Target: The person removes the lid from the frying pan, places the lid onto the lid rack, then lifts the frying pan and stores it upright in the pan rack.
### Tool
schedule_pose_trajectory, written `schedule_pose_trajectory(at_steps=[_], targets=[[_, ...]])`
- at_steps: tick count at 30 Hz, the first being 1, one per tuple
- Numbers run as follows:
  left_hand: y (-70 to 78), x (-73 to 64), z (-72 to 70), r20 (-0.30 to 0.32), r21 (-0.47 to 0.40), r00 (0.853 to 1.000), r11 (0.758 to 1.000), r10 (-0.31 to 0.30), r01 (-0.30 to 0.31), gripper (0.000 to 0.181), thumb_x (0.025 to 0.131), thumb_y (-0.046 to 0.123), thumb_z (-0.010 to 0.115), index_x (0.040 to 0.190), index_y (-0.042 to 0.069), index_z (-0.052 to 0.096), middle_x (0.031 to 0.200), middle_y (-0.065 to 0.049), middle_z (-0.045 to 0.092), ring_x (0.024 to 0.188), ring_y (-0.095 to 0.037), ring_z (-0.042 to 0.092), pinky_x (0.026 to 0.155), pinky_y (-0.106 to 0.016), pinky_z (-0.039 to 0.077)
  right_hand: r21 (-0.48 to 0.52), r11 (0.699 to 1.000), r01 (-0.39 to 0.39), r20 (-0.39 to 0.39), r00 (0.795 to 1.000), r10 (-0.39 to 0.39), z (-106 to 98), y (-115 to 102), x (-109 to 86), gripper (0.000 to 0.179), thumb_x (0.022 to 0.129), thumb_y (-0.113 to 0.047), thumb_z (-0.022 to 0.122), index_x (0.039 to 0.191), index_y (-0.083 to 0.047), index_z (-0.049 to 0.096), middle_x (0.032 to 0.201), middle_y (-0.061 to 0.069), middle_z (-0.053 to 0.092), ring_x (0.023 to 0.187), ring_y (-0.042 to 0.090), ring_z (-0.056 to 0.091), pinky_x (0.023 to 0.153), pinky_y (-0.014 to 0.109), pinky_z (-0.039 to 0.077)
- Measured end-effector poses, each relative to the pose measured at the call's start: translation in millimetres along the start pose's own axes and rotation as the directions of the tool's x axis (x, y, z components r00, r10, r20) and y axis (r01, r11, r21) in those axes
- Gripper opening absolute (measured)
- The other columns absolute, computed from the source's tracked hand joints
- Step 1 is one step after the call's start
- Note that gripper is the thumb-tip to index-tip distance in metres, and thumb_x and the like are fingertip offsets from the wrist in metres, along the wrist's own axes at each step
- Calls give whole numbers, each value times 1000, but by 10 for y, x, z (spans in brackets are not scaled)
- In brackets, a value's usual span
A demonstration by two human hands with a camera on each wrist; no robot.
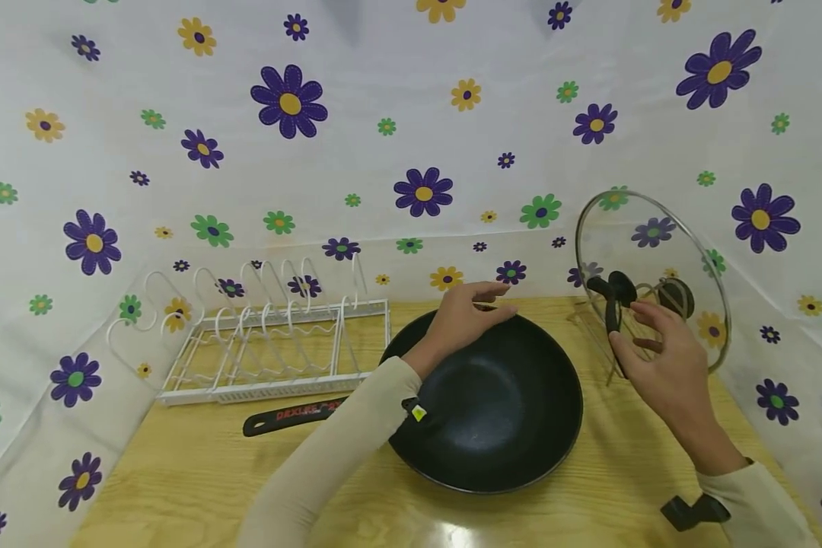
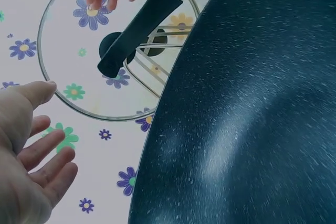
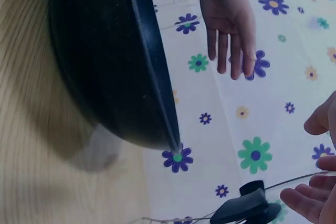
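Observation:
A black wok [image 1: 493, 411] sits on the wooden table, its long handle [image 1: 294, 418] pointing left. Above its far rim hovers my left hand [image 1: 462, 320], holding nothing; the left wrist view shows its fingers [image 2: 50, 169] loosely bent and apart from the wok. At the right, a glass lid [image 1: 728, 327] with a metal rim stands upright, leaning in a wire stand [image 1: 611, 373]. My right hand [image 1: 667, 369] is beside the lid's black handle [image 1: 613, 304]. Both wrist views show a gap between its fingers [image 3: 299, 203] and that handle.
A white wire dish rack [image 1: 274, 390] stands at the back left of the table, behind the wok's handle. Flower-printed sheeting [image 1: 356, 91] hangs behind and along both sides. Black straps [image 1: 695, 511] are on the wrists.

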State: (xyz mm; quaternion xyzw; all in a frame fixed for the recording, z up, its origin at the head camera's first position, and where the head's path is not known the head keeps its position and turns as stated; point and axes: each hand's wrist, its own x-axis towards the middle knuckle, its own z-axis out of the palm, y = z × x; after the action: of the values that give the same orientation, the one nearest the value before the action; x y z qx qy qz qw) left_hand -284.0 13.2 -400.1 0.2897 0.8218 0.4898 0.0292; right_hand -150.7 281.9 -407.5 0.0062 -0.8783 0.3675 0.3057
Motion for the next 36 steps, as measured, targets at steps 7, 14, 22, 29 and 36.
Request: schedule_pose_trajectory(at_steps=[7,14,22,29,36], targets=[[-61,-431,-297,-26,85,999,996,24,-21,51,93,45,74,138,20,66,136,4,67,125,-19,62,103,-39,51,60,998,-7,69,998,3,5,-128,-11,52,94,-16,75,141,-1,57,131,23,63,99,-19,54,75,1,45],[-228,-931,-681,-115,132,993,991,-19,35,52,91,47,76,136,22,68,133,2,69,122,-19,63,104,-44,51,115,992,-43,188,982,20,77,-234,-37,53,99,-23,70,145,-3,53,137,24,60,100,-19,55,78,2,46],[-442,-1434,-964,-132,180,987,977,-92,115,52,92,43,77,137,19,67,132,1,69,125,-20,63,103,-44,51,152,986,-66,276,961,22,232,-295,-50,52,99,-23,69,145,-4,54,139,26,60,113,37,68,81,1,44],[-568,-1745,-1109,-112,282,990,952,-91,119,57,90,44,78,138,15,66,131,-3,70,124,-24,64,101,-47,53,81,986,-148,385,917,106,315,-294,-75,60,102,-39,63,150,-6,48,149,24,52,128,45,58,96,40,55],[-714,-1989,-1293,-34,379,992,917,-121,124,59,92,50,73,140,17,64,134,-5,68,120,-28,65,97,-52,53,24,982,-187,477,866,153,383,-238,-109,68,102,-46,61,153,-5,42,151,31,45,131,53,51,100,63,47]])
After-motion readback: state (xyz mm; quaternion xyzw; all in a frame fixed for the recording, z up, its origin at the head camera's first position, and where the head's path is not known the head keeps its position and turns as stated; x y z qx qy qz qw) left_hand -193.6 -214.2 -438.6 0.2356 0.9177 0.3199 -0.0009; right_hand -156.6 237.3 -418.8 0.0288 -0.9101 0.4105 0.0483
